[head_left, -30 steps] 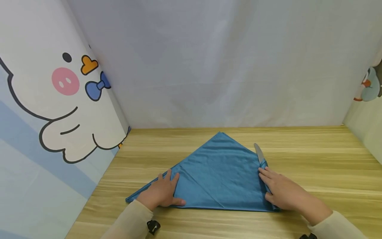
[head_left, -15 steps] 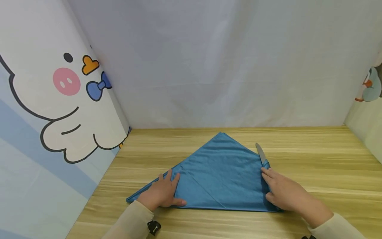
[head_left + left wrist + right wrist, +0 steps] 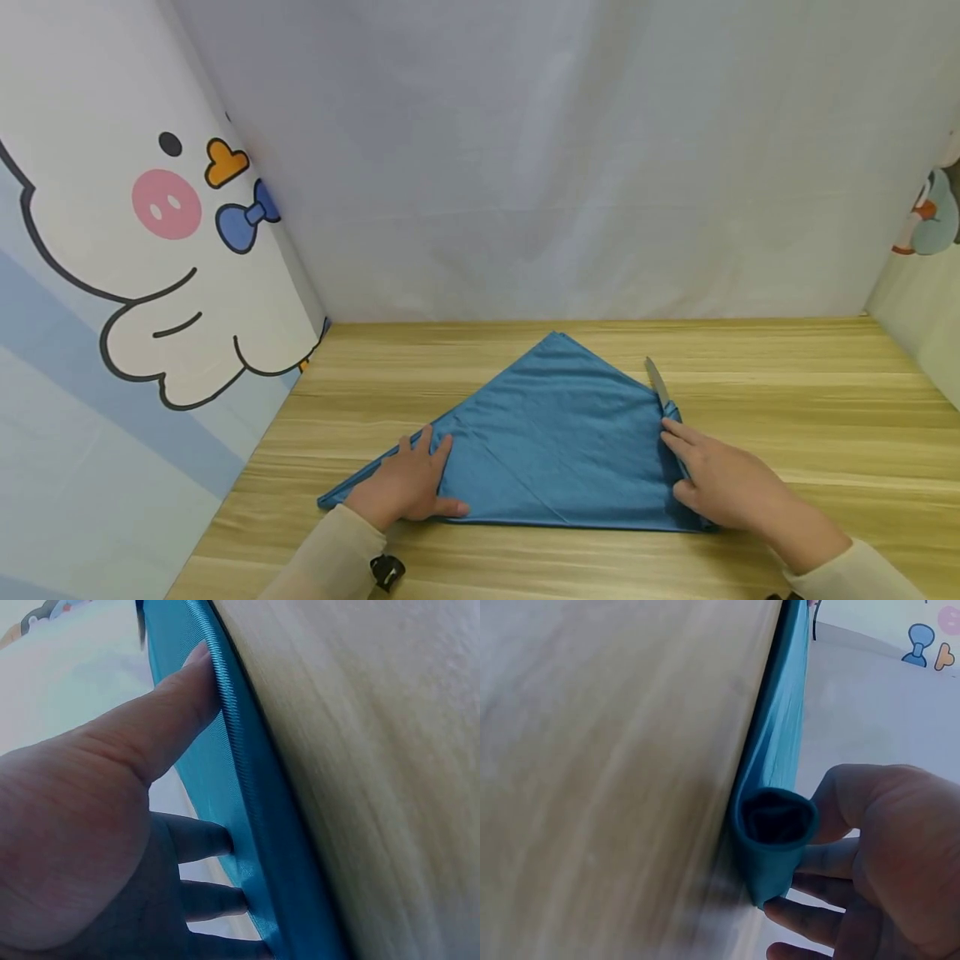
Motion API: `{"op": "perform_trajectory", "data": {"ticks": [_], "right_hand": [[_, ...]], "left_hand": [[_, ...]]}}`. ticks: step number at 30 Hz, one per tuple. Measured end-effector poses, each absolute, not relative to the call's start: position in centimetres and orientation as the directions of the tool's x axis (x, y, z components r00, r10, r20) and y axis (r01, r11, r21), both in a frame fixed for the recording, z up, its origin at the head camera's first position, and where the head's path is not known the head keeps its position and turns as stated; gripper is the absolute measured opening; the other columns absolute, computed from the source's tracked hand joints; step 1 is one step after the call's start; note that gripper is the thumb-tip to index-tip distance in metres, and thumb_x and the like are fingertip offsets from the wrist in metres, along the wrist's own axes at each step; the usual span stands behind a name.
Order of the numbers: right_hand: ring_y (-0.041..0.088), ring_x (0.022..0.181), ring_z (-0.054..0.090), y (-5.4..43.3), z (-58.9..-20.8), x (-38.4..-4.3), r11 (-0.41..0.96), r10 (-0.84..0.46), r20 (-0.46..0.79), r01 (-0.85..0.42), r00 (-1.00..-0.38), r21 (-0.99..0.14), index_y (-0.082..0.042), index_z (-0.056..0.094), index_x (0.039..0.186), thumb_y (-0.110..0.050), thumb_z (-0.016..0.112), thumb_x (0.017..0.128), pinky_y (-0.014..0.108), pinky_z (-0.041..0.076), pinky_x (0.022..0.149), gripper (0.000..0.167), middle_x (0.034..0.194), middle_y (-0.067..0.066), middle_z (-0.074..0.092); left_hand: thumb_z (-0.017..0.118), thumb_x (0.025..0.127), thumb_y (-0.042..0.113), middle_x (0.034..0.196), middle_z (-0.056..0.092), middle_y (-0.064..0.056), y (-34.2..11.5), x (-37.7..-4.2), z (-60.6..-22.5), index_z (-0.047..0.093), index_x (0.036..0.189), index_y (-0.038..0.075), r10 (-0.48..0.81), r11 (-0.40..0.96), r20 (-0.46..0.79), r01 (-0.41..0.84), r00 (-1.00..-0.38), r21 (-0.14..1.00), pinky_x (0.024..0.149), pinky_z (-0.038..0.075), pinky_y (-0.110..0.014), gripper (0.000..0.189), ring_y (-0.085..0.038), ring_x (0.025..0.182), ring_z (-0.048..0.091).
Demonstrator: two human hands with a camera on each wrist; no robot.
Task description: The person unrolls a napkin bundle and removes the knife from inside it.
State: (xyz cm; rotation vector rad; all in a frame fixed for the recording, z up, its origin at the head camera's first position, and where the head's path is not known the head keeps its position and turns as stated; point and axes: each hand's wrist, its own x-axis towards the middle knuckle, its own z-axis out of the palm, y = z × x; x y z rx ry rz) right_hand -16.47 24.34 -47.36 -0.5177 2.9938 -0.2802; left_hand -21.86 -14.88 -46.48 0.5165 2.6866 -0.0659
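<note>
A blue cloth lies folded on the table, its peak pointing away from me. My left hand rests on its left part with fingers spread, the thumb along the near fold; in the left wrist view the thumb and fingertips touch the cloth. The cloth's right edge is rolled up. Out of the roll's far end sticks the silvery blade of a knife; the rest of the knife is hidden. My right hand holds the roll between thumb and fingers. The right wrist view shows the roll's open end under them.
The wood-grain table extends on both sides of the cloth. A pale curtain closes the back, and a panel with a cartoon bird stands at the left. Another printed panel is on the right.
My right hand has shifted slightly to the right, along with the rolled edge and the knife blade, so the flat part of the cloth is a little wider. The left hand has stayed put.
</note>
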Motion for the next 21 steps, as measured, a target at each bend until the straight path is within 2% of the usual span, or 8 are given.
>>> {"op": "perform_trajectory", "data": {"ticks": [2, 5, 7, 9, 11, 15, 21], "right_hand": [[0.04, 0.123, 0.05, 24.5, -47.3, -16.4, 0.925, -0.336, -0.056, -0.318, -0.94, -0.21, 0.005, 0.051, 0.135, -0.018, 0.064, 0.084, 0.051, 0.047, 0.09, 0.058, 0.147, 0.021, 0.039], [0.037, 0.119, 0.054, 24.9, -47.2, -16.4, 0.923, -0.328, -0.066, -0.304, -0.943, -0.237, 0.005, 0.05, 0.137, -0.017, 0.063, 0.085, 0.043, 0.05, 0.08, 0.058, 0.147, 0.02, 0.039], [0.03, 0.111, 0.058, 25.2, -47.2, -16.3, 0.924, -0.319, -0.07, -0.294, -0.945, -0.247, 0.004, 0.049, 0.137, -0.016, 0.062, 0.085, 0.035, 0.047, 0.071, 0.058, 0.148, 0.02, 0.038], [0.028, 0.109, 0.058, 25.6, -47.3, -16.3, 0.926, -0.31, -0.073, -0.283, -0.948, -0.251, 0.005, 0.049, 0.138, -0.014, 0.062, 0.084, 0.033, 0.042, 0.067, 0.058, 0.148, 0.02, 0.038], [0.03, 0.109, 0.059, 26.1, -47.5, -16.2, 0.926, -0.305, -0.074, -0.277, -0.95, -0.255, 0.005, 0.048, 0.138, -0.012, 0.061, 0.084, 0.034, 0.045, 0.068, 0.058, 0.148, 0.021, 0.038], [0.04, 0.121, 0.052, 27.0, -47.8, -16.0, 0.921, -0.294, -0.092, -0.256, -0.951, -0.295, 0.003, 0.047, 0.14, -0.01, 0.061, 0.083, 0.038, 0.046, 0.073, 0.06, 0.148, 0.021, 0.038], [0.041, 0.124, 0.049, 27.6, -47.7, -16.0, 0.908, -0.298, -0.115, -0.245, -0.948, -0.339, 0.001, 0.044, 0.143, -0.012, 0.06, 0.086, 0.04, 0.046, 0.078, 0.06, 0.149, 0.02, 0.036]], "left_hand": [[0.061, 0.079, 0.069, 0.154, 0.02, -0.025, -14.9, -21.8, -46.5, 0.029, 0.152, 0.007, 0.347, 0.931, -0.395, 0.365, -0.851, 0.032, 0.091, 0.039, -0.065, 0.101, -0.054, 0.133, 0.026], [0.061, 0.079, 0.069, 0.154, 0.019, -0.025, -14.9, -21.8, -46.5, 0.029, 0.152, 0.007, 0.346, 0.931, -0.393, 0.363, -0.852, 0.035, 0.092, 0.039, -0.065, 0.101, -0.054, 0.133, 0.026], [0.062, 0.079, 0.068, 0.154, 0.02, -0.025, -14.9, -21.8, -46.5, 0.029, 0.152, 0.007, 0.347, 0.931, -0.391, 0.363, -0.853, 0.035, 0.092, 0.039, -0.065, 0.1, -0.054, 0.134, 0.026], [0.062, 0.079, 0.069, 0.154, 0.02, -0.025, -14.9, -21.8, -46.5, 0.029, 0.152, 0.007, 0.347, 0.931, -0.389, 0.364, -0.853, 0.033, 0.092, 0.039, -0.065, 0.101, -0.054, 0.134, 0.026], [0.061, 0.079, 0.069, 0.154, 0.02, -0.025, -14.8, -21.8, -46.5, 0.029, 0.152, 0.007, 0.347, 0.93, -0.387, 0.366, -0.854, 0.027, 0.091, 0.039, -0.065, 0.101, -0.054, 0.133, 0.026], [0.061, 0.08, 0.069, 0.154, 0.021, -0.025, -14.8, -21.8, -46.5, 0.029, 0.152, 0.007, 0.349, 0.929, -0.387, 0.37, -0.854, 0.021, 0.092, 0.039, -0.065, 0.1, -0.053, 0.133, 0.026], [0.062, 0.08, 0.068, 0.154, 0.021, -0.025, -14.8, -21.9, -46.7, 0.03, 0.151, 0.006, 0.352, 0.928, -0.382, 0.372, -0.854, 0.024, 0.091, 0.039, -0.066, 0.1, -0.054, 0.133, 0.027]]}}
